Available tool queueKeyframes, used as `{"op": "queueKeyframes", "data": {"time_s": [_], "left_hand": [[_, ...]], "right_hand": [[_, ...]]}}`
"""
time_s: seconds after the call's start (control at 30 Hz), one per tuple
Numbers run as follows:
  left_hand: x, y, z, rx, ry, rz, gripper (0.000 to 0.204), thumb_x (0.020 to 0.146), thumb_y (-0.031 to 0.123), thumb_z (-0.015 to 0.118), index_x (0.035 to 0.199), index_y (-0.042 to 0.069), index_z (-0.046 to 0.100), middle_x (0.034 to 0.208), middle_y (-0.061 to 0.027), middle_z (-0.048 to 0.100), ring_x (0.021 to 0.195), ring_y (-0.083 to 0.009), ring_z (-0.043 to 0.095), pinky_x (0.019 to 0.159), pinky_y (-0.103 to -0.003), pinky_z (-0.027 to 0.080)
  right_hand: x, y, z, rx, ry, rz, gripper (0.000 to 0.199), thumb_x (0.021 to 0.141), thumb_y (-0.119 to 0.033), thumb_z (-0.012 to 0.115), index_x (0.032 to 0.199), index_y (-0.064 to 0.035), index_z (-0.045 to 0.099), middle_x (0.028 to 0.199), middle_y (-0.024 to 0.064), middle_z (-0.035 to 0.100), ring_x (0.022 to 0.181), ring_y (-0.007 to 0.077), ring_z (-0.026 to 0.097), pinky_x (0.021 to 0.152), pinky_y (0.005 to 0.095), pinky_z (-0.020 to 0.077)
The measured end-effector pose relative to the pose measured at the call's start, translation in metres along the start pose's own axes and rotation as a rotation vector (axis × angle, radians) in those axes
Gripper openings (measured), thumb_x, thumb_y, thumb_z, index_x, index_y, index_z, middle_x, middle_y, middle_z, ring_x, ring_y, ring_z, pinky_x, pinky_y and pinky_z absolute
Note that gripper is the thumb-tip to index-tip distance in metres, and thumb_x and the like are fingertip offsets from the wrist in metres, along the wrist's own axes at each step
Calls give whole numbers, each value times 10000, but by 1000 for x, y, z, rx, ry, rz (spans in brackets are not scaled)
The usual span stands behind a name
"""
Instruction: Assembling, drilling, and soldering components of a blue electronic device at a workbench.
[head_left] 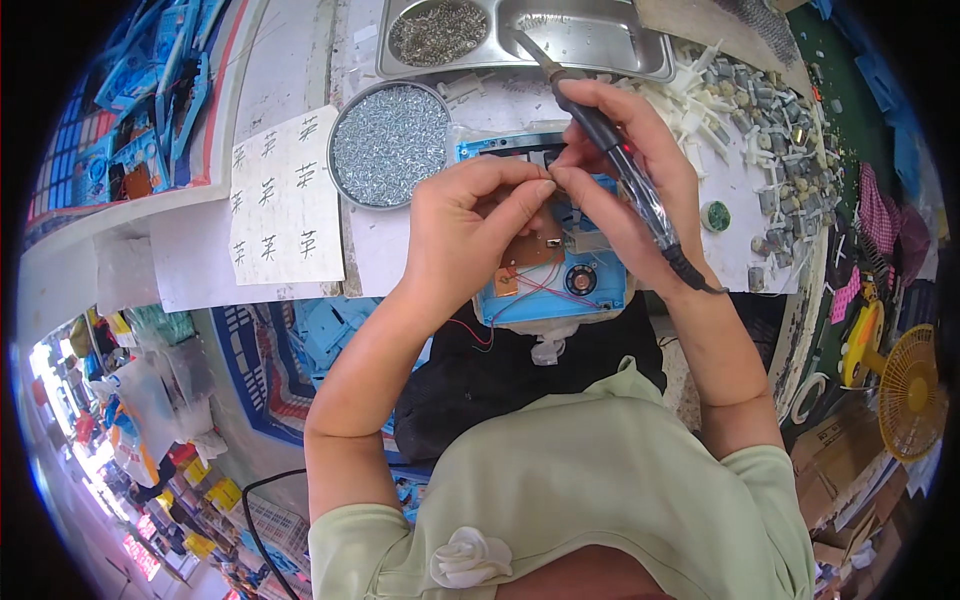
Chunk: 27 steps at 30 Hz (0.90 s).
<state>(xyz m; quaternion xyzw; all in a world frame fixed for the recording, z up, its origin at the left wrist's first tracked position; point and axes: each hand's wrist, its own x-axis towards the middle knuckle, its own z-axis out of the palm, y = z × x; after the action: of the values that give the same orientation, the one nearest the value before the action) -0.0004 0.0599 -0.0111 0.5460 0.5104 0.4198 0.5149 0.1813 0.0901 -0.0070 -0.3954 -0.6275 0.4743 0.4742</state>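
1. The left hand [470,225] pinches thumb and forefinger together on something very fine, most likely a thin wire end; the thing itself is too small to tell. The pinch sits just above the blue plastic housing [550,290].
2. The right hand [625,170] is closed around a soldering iron [620,165], held like a pen, its metal tip pointing far toward the steel tray [600,45]. Its fingertips meet the left hand's pinch.
3. The housing lies on the table [400,250] right in front of the person, open side up, with a brown circuit board [525,255], a small round speaker [580,278] and red wires [540,290] inside.
4. To do this well, it seems best to keep both wrists braced on the housing, hold the fine piece steady over its pad, and keep the hot tip away from the fingers and the plastic wall.
5. Farther out, a round tin of small screws [390,145] sits to the left, beside a white paper sheet [285,200].
6. To the right lies a heap of small grey motors and white plastic parts [760,110].
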Motion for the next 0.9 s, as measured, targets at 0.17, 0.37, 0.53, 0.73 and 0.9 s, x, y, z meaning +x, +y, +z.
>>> {"op": "queueKeyframes", "data": {"time_s": [0.17, 0.37, 0.53, 0.73, 0.9], "left_hand": [[1, -3, -1, 375, 42, 286, 86, 859, 59, 742, 935, 21, 736, 867, -113, 646, 758, -230, 665, 670, -330, 529], [3, 2, -7, 442, 17, 235, 108, 835, 82, 749, 892, 1, 705, 952, -106, 540, 723, -195, 646, 646, -323, 527], [1, -1, -3, 470, 21, 239, 88, 807, 73, 721, 850, 1, 696, 911, -106, 534, 754, -211, 595, 668, -316, 495], [5, -10, 0, 597, 44, 314, 73, 805, 69, 700, 811, 0, 678, 887, -97, 532, 706, -209, 571, 638, -313, 483], [5, -10, 2, 658, 75, 329, 110, 812, 96, 698, 791, -6, 663, 868, -90, 546, 655, -186, 583, 607, -301, 485]], "right_hand": [[-8, 10, 4, -76, 67, -86, 587, 778, 119, 714, 1324, -76, 618, 1045, 79, 631, 798, 117, 662, 768, 251, 539], [-14, 11, 3, -202, 118, -180, 573, 757, 108, 743, 1291, -71, 637, 1017, 84, 631, 789, 146, 673, 746, 265, 535], [-29, 1, -23, -386, 97, -218, 535, 760, 33, 807, 1261, -56, 643, 984, 77, 639, 849, 154, 663, 756, 265, 520], [-45, -10, -56, -280, 97, -257, 350, 831, -49, 788, 1150, 7, 654, 875, 75, 623, 764, 153, 578, 696, 253, 459], [-53, -11, -61, -317, -80, -227, 275, 808, -107, 777, 1043, -7, 673, 728, 66, 595, 600, 142, 515, 552, 253, 393]]}}
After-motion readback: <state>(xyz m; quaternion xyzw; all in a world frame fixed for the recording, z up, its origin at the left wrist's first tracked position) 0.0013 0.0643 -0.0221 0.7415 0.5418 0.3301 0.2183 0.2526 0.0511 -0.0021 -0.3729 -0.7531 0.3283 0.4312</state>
